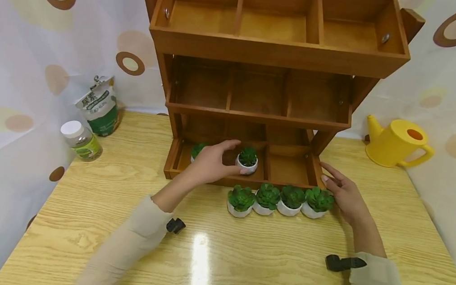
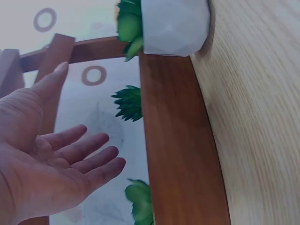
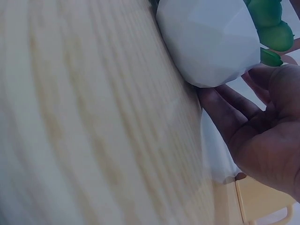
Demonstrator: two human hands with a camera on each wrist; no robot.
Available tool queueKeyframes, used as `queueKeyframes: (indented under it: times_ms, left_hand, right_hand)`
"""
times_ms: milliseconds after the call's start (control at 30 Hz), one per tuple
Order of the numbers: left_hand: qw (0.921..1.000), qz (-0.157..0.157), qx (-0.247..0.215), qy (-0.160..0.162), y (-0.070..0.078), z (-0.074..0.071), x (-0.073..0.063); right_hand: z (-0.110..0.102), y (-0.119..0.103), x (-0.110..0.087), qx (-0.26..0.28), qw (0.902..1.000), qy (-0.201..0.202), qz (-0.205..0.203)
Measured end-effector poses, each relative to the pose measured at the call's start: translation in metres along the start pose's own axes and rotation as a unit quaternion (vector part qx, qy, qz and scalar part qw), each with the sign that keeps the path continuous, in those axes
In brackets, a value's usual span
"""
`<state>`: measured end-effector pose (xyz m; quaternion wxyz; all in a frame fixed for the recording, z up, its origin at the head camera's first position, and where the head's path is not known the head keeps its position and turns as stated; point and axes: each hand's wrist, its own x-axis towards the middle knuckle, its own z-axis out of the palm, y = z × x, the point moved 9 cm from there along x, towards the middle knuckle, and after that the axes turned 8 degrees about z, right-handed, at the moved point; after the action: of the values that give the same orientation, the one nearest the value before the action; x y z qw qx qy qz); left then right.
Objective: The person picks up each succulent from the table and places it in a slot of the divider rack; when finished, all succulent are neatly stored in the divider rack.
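The potted succulent [image 1: 247, 158] in the bottom-tier middle compartment of the wooden planter rack [image 1: 278, 54] stands upright at about three o'clock from the left hand [image 1: 210, 161], which is far the nearer; its pot is squat and round, so no long axis steers a grip, while the rack runs lengthwise from nine to three. The left hand is unclenched, thumb and fingers spread, grasping nothing; its thumb tip overlaps the pot's near side in the head view, though whether it touches cannot be told.

The right hand [image 1: 343, 191] lies well off, with that succulent just past nine o'clock from it; its fingers are relaxed against the rack's outer right end, not clenched.

A second succulent [image 1: 198, 150] sits in the left compartment, partly hidden by the left hand; a row of four potted succulents [image 1: 291, 197] stands on the table [image 1: 282, 265] before the rack, the rightmost at eight o'clock from the right hand.
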<state>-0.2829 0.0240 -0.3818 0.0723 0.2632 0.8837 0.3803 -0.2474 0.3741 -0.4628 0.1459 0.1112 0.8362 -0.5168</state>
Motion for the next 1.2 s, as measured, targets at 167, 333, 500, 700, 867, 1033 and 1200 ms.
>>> queueKeyframes:
  times_ms: [167,333,500,700,867,1033,1200]
  left_hand:
    - [0.9998,0.01,-0.011,0.011,0.004,-0.012,-0.015]
    - [0.9995,0.015,-0.025,0.011,0.005,-0.017,-0.029]
    - [0.9994,0.008,-0.033,-0.001,0.0,-0.014,-0.042]
    - [0.9985,-0.002,-0.054,-0.011,-0.009,-0.005,-0.051]
    - [0.9967,-0.004,-0.069,-0.043,-0.016,0.01,-0.057]
    - [0.9959,-0.014,-0.064,-0.062,-0.024,0.02,-0.062]
    - [0.9947,-0.003,-0.067,-0.078,-0.027,0.032,-0.062]
  right_hand:
    - [0.001,-0.001,0.001,0.001,1.0,0.002,-0.006]
    - [0.002,0.0,0.002,0.003,1.0,0.001,-0.007]
    - [0.001,0.002,0.003,0.0,1.0,0.0,0.001]
    - [-0.001,0.004,0.003,-0.004,1.0,0.0,0.008]
    - [0.001,0.005,0.001,0.006,0.9999,-0.005,0.011]
    - [0.001,0.004,0.001,0.003,1.0,-0.003,0.006]
    - [0.0,0.003,0.003,-0.003,1.0,0.001,0.0]
